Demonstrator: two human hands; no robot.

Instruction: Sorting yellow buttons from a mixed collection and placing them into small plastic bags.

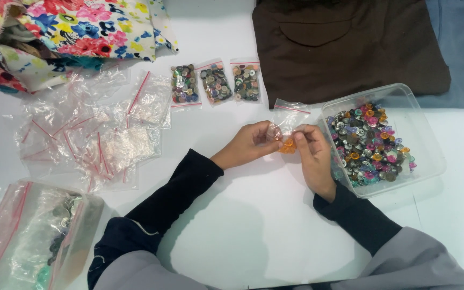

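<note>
the left hand (pixel 251 144) and the right hand (pixel 313 156) meet over the middle of the white bench (pixel 243 225), both pinched closed on one small clear plastic zip bag with a red seal strip (pixel 287 115). the bag stands up between the fingertips, its mouth end pointing away from the person, and a few orange buttons (pixel 287 146) sit at its bottom, right where the fingers grip.

just to the right of the right hand is a clear rectangular plastic tub (pixel 424 140) holding a heap of mixed coloured buttons (pixel 369 144); the hand's edge lies close against the tub's near wall. beyond the hands, three small zip bags already filled with dark mixed buttons (pixel 215 82) lie side by side in a row. to the left spreads a loose pile of empty clear zip bags with red strips (pixel 95 131). a larger clear zip bag with some buttons inside (pixel 38 236) lies at the near left corner. a floral print cloth bag (pixel 76 32) sits at the far left, and a folded dark brown garment (pixel 345 43) lies at the far right, over a blue cloth (pixel 463 53).
</note>
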